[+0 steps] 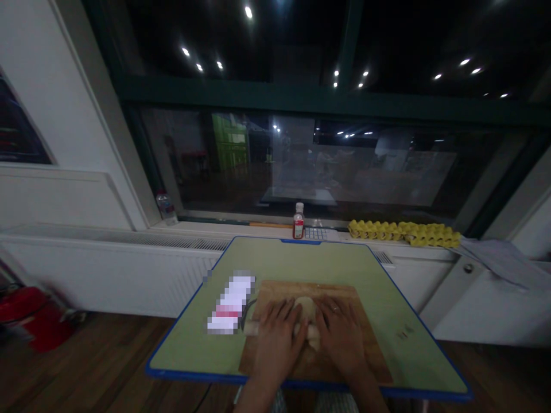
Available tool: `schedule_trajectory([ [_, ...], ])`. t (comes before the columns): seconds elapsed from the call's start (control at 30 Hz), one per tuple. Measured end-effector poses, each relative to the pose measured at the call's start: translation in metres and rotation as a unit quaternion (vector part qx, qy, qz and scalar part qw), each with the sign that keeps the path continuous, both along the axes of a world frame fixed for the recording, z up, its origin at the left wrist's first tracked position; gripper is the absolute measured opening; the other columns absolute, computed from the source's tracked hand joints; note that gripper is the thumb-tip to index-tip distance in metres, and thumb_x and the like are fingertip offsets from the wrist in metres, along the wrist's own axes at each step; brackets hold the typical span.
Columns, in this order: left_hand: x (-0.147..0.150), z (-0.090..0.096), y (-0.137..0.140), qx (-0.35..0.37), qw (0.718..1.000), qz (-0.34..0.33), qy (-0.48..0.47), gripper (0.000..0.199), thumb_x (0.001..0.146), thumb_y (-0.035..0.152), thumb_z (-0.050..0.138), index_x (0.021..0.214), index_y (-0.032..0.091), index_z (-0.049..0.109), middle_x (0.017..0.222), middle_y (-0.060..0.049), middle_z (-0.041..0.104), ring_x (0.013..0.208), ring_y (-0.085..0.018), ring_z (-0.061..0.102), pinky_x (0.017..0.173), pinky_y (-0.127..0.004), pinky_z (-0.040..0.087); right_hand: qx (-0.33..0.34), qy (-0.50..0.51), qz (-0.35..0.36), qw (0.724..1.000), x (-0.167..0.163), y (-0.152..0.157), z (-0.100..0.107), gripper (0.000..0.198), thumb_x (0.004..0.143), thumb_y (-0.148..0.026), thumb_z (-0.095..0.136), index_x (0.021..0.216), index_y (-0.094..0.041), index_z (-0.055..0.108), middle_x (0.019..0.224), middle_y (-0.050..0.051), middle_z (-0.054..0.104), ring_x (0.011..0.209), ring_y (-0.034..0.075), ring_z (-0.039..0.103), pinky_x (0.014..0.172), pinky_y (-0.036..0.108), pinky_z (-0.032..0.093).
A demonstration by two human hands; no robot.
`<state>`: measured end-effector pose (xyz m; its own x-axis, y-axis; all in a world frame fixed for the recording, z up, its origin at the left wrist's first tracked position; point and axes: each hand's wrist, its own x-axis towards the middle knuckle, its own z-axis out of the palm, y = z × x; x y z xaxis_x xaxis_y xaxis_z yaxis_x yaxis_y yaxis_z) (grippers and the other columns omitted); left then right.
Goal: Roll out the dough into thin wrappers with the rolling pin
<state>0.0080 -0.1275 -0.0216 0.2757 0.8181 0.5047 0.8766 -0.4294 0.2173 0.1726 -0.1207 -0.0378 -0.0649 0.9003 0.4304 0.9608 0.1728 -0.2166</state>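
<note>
A wooden cutting board (361, 355) lies on the small green table, with a piece of pale dough (305, 307) on it. Across the dough rests a light rolling pin (251, 328), whose left end sticks out past my left hand (278, 330). That hand lies over the pin, its fingers reaching forward. My right hand (340, 332), with a ring on one finger, bears on the pin's right part and hides its far end. More dough shows between the hands, on the near side of the pin.
The blue-edged table (275, 261) stands by a window. A pixelated bright phone-like screen (232, 304) lies left of the board. On the sill are a red-labelled bottle (298, 222), yellow egg trays (404, 232) and a clear bottle (166, 207). A red bucket (38, 315) stands on the floor.
</note>
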Motion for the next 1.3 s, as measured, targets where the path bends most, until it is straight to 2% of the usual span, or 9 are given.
schedule_trajectory([
  [0.17,-0.008,-0.011,-0.017,0.037,0.998,-0.021,0.04,0.04,0.091,0.03,0.053,0.129,0.023,0.06,0.139,-0.005,0.058,0.125,-0.027,0.055,0.106,-0.051,0.041,0.028,0.005,0.0,1.0,0.0,-0.017,-0.011,0.039,0.096,-0.027,0.039,0.124,-0.029,0.065,0.131,0.001,0.063,0.126,0.022,0.053,0.116,0.045,0.024],
  [0.3,-0.013,-0.017,-0.022,0.052,0.996,-0.026,0.064,0.048,0.088,0.027,0.055,0.136,0.024,0.054,0.144,-0.005,0.053,0.127,-0.026,0.053,0.107,-0.05,0.04,0.028,0.005,-0.001,1.0,-0.001,-0.023,-0.011,0.037,0.095,-0.027,0.042,0.124,-0.028,0.065,0.131,0.0,0.063,0.125,0.022,0.054,0.117,0.046,0.023],
  [0.53,-0.013,-0.016,-0.021,0.052,0.997,-0.03,0.058,0.047,0.087,0.025,0.055,0.135,0.025,0.055,0.145,-0.004,0.052,0.128,-0.026,0.052,0.107,-0.048,0.039,0.017,0.019,0.003,1.0,-0.001,-0.024,-0.004,0.036,0.095,-0.028,0.044,0.124,-0.028,0.065,0.13,-0.001,0.064,0.124,0.023,0.054,0.115,0.047,0.025],
  [0.77,-0.014,-0.019,-0.019,0.049,0.997,-0.039,0.047,0.046,0.088,0.026,0.056,0.134,0.025,0.055,0.145,-0.004,0.052,0.127,-0.027,0.052,0.107,-0.051,0.039,0.053,0.008,0.004,0.999,0.0,-0.023,-0.009,0.035,0.094,-0.029,0.045,0.123,-0.029,0.065,0.128,0.001,0.065,0.122,0.023,0.055,0.115,0.049,0.026],
  [0.93,-0.014,-0.017,-0.017,0.024,0.998,-0.045,0.042,0.048,0.088,0.029,0.057,0.137,0.026,0.053,0.146,-0.005,0.05,0.129,-0.028,0.05,0.108,-0.051,0.037,0.099,-0.006,0.026,0.995,0.004,-0.025,-0.013,0.034,0.096,-0.03,0.043,0.123,-0.03,0.065,0.128,-0.001,0.065,0.124,0.024,0.054,0.118,0.053,0.017],
  [1.1,-0.015,-0.016,-0.015,0.015,0.998,-0.055,0.036,0.05,0.091,0.034,0.056,0.14,0.024,0.05,0.146,-0.006,0.051,0.129,-0.028,0.05,0.109,-0.05,0.037,0.114,-0.064,0.104,0.986,0.014,-0.03,-0.011,0.037,0.096,-0.028,0.047,0.131,-0.034,0.057,0.133,-0.003,0.061,0.127,0.022,0.05,0.12,0.054,0.007],
  [1.2,-0.015,-0.016,-0.014,0.015,0.998,-0.055,0.029,0.05,0.092,0.033,0.055,0.14,0.023,0.049,0.144,-0.005,0.053,0.129,-0.026,0.05,0.109,-0.049,0.037,0.11,-0.071,0.134,0.982,0.019,-0.032,-0.01,0.036,0.096,-0.032,0.05,0.131,-0.036,0.056,0.134,-0.003,0.06,0.128,0.021,0.049,0.119,0.053,0.01],
  [1.3,-0.018,-0.014,-0.014,0.014,0.998,-0.062,0.024,0.046,0.094,0.033,0.053,0.139,0.024,0.051,0.141,-0.004,0.056,0.129,-0.025,0.05,0.109,-0.049,0.038,0.073,-0.047,0.147,0.985,0.021,-0.033,-0.009,0.032,0.093,-0.042,0.055,0.124,-0.037,0.061,0.133,-0.002,0.06,0.126,0.023,0.05,0.117,0.053,0.021],
])
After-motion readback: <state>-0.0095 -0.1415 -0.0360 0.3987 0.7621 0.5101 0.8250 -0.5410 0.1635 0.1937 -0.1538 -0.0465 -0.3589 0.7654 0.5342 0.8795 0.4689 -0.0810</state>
